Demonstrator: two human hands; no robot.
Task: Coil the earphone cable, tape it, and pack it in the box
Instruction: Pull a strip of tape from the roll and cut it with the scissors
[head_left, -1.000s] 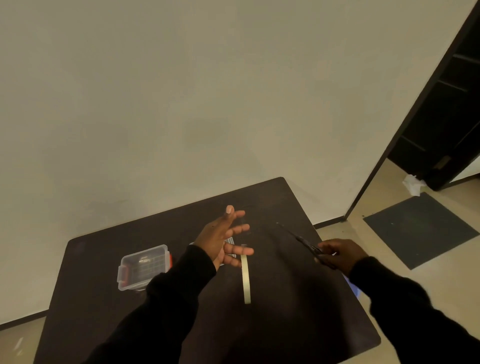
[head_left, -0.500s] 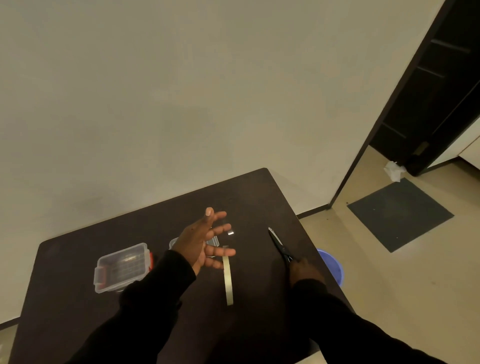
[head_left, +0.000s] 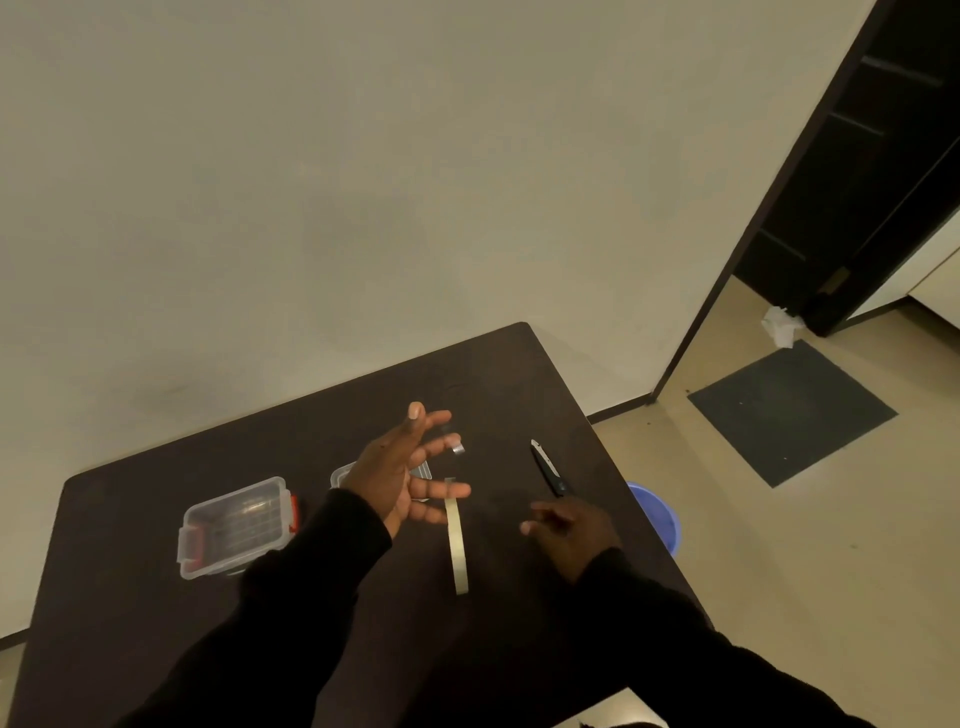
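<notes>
Tape (head_left: 457, 538) hangs as a strip from my left hand (head_left: 402, 470), whose fingers are spread above the dark surface (head_left: 130, 613). My right hand (head_left: 569, 530) hovers loose and empty, just near of the scissors (head_left: 548, 469). Left sits the open box (head_left: 236, 527). I cannot make out the earphone cable.

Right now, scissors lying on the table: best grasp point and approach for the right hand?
Take the scissors by the dark handle end, which lies nearest the right hand. They lie flat on the table, closed, with the pale blade tip pointing away toward the far edge. Coming from the near side, just ahead of the hand, should keep the fingers off the blades. The handle loops are too dark to make out.
</notes>
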